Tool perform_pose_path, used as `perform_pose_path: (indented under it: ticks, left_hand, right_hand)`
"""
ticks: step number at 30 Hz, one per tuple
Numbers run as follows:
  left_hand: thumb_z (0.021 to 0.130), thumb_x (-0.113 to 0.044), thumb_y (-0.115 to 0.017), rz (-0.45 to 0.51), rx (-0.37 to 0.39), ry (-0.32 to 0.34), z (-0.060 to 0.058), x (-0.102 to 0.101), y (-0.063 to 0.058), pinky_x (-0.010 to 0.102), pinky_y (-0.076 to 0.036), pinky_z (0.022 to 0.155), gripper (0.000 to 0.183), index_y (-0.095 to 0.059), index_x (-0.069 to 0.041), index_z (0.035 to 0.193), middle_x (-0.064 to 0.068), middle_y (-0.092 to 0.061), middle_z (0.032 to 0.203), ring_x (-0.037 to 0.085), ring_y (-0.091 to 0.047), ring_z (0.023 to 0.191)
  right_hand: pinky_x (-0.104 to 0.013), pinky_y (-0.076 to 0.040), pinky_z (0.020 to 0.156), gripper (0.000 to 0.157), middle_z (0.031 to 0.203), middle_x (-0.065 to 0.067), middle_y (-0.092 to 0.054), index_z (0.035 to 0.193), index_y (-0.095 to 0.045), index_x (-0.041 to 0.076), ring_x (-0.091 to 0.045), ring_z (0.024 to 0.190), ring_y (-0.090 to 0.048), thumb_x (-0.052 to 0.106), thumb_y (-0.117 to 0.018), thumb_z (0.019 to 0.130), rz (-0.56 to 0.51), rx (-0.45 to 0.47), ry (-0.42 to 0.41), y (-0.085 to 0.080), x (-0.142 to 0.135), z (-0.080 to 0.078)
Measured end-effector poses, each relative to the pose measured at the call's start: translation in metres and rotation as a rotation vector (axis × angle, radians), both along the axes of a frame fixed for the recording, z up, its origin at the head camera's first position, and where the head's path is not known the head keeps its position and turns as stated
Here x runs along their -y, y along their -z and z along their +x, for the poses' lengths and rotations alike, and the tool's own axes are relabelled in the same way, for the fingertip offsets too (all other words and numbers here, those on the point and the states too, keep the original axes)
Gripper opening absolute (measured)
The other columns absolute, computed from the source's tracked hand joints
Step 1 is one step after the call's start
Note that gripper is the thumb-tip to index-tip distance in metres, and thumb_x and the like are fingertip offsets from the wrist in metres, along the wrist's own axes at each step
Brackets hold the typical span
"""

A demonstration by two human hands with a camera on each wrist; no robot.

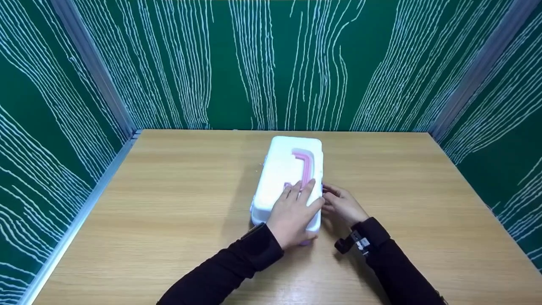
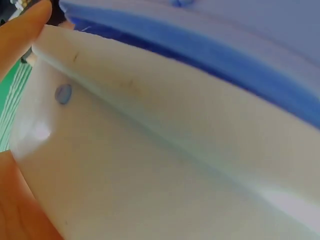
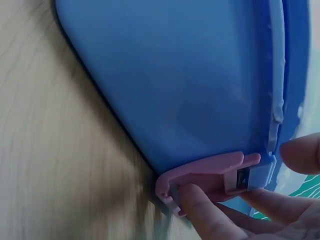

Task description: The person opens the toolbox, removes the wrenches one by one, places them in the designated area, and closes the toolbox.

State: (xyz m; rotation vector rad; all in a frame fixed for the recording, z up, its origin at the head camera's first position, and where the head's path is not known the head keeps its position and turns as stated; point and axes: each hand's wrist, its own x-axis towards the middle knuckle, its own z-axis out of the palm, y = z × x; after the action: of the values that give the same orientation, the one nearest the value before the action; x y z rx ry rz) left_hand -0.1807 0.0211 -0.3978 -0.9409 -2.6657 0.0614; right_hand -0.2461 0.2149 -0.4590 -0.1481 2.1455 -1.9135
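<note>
A storage box with a white lid (image 1: 277, 165) and a pink carry handle (image 1: 307, 165) set into it stands on the table, its long side running away from me. My left hand (image 1: 292, 216) rests on the near part of the lid, fingers spread and fairly straight beside the handle. In the left wrist view its thumb is at the lid's rim, above the blue body (image 2: 200, 50). At the box's right side, my right hand (image 1: 345, 207) holds a pink latch (image 3: 210, 170); one fingertip hooks inside it, and the thumb is close to the lid edge.
The wooden table (image 1: 169, 190) surrounds the box on all sides. Green panels (image 1: 220, 84) with pale wavy lines stand behind and at both sides, joined by metal posts (image 1: 95, 63). A wrist camera (image 1: 345, 245) juts out from the right wrist over the table.
</note>
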Motion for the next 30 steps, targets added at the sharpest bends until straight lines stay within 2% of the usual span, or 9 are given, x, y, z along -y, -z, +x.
perform_pose_path:
  ticks: [7, 18, 23, 30]
  left_hand:
    - [0.074, -0.057, -0.072, 0.067, -0.059, -0.03, 0.001, 0.006, -0.007, 0.049, -0.041, 0.11, 0.087, -0.045, -0.016, 0.145, 0.023, -0.048, 0.144, 0.037, -0.051, 0.13]
    - [0.076, -0.062, -0.067, 0.209, -0.021, -0.092, -0.001, 0.026, -0.032, 0.044, -0.046, 0.107, 0.098, -0.039, -0.002, 0.148, 0.025, -0.053, 0.14, 0.036, -0.057, 0.124]
    - [0.075, -0.064, -0.067, 0.254, -0.031, -0.126, 0.0, 0.034, -0.039, 0.043, -0.055, 0.094, 0.098, -0.042, 0.0, 0.146, 0.025, -0.058, 0.133, 0.036, -0.062, 0.117]
    - [0.075, -0.061, -0.065, 0.35, -0.102, -0.173, -0.003, 0.044, -0.043, 0.04, -0.061, 0.071, 0.091, -0.05, 0.001, 0.139, 0.023, -0.068, 0.118, 0.031, -0.07, 0.094]
  right_hand:
    - [-0.025, -0.054, 0.092, 0.055, 0.146, -0.036, -0.037, 0.149, -0.024, -0.011, -0.01, 0.103, -0.063, 0.008, -0.043, 0.101, -0.014, 0.003, 0.03, -0.001, 0.004, 0.001]
    - [-0.02, -0.055, 0.084, 0.055, 0.143, -0.035, -0.041, 0.147, -0.028, -0.013, -0.009, 0.099, -0.064, 0.004, -0.046, 0.098, 0.023, -0.008, 0.045, -0.005, 0.008, 0.003]
    - [-0.018, -0.054, 0.085, 0.054, 0.142, -0.033, -0.044, 0.146, -0.031, -0.012, -0.008, 0.099, -0.063, 0.005, -0.047, 0.097, 0.037, -0.028, 0.051, -0.004, 0.009, 0.002]
    - [-0.017, -0.054, 0.078, 0.051, 0.133, -0.032, -0.051, 0.144, -0.034, -0.014, -0.003, 0.09, -0.063, 0.002, -0.046, 0.096, 0.031, -0.06, 0.055, -0.002, 0.01, 0.001]
